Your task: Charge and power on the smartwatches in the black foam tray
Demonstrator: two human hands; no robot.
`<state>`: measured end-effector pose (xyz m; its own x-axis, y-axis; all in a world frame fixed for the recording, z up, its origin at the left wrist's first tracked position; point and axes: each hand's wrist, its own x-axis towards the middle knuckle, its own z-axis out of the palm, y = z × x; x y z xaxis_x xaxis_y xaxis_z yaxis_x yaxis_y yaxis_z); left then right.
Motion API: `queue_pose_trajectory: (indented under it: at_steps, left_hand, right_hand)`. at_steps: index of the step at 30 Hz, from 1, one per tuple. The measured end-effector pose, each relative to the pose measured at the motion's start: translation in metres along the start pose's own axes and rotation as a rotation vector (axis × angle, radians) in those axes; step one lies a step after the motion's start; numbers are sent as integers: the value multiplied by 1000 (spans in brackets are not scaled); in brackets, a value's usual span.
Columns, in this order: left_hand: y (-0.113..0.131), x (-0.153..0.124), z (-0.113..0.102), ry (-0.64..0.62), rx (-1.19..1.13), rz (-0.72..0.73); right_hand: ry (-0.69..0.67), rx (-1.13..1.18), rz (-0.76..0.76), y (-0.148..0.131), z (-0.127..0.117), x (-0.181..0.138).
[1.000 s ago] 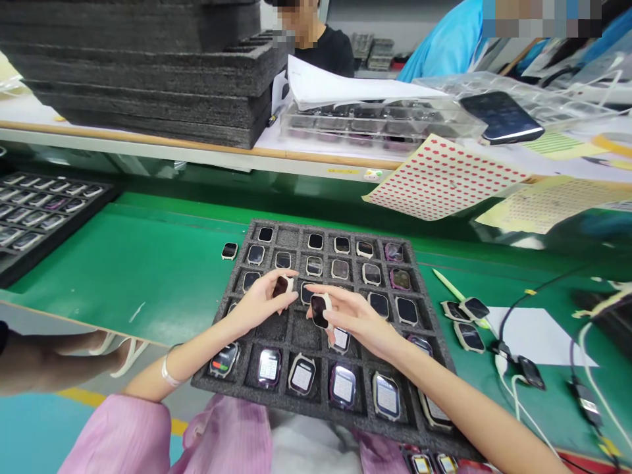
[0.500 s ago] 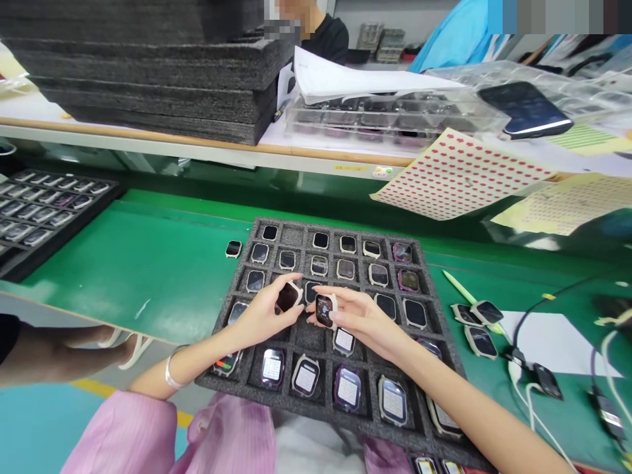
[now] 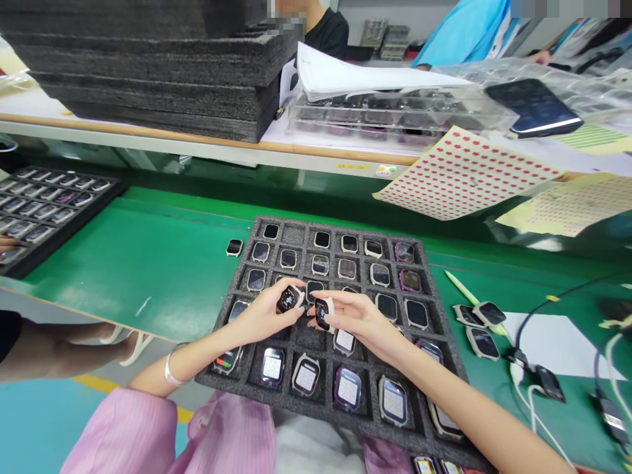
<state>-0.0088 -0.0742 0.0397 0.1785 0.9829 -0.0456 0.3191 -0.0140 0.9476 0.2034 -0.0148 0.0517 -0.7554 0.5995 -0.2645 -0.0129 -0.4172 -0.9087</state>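
Note:
My left hand (image 3: pixel 269 311) pinches a smartwatch (image 3: pixel 288 299) by its edges, its dark face lit with small icons. Just to the right, my right hand (image 3: pixel 353 316) holds a second smartwatch (image 3: pixel 322 313) between thumb and fingers, its screen also lit. Both watches are strapless, with pale cases, and are held apart above a black foam tray (image 3: pixel 309 411). Strapless watches sit in most of the tray's pockets. Among them, a watch (image 3: pixel 305 375) in the front row shows a white screen, while those at the back are dark.
A lone watch (image 3: pixel 234 247) lies left of the tray. At right are several loose watches (image 3: pixel 482 342), a green pen (image 3: pixel 461 288), white paper (image 3: pixel 553 342) and cables. Another filled tray (image 3: pixel 99 201) stands far left. A shelf (image 3: pixel 316 158) bearing stacked foam (image 3: pixel 172 79) runs behind.
The screen of the watch in my left hand has gone from dark to lit with icons. My hands have barely moved. Another person's fingers now show at the far-left tray.

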Motion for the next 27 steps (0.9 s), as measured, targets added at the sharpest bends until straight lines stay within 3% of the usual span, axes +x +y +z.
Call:
queue_pose_trajectory:
  at_steps: [8,27]
  left_hand:
    - [6,-2,-1,-68,30,19]
    - [8,-5,-3,-18,-17,76]
  right_hand:
    - [12,-9,1,2,5,-2]
    - [45,-32,-28,-3,8,-6]
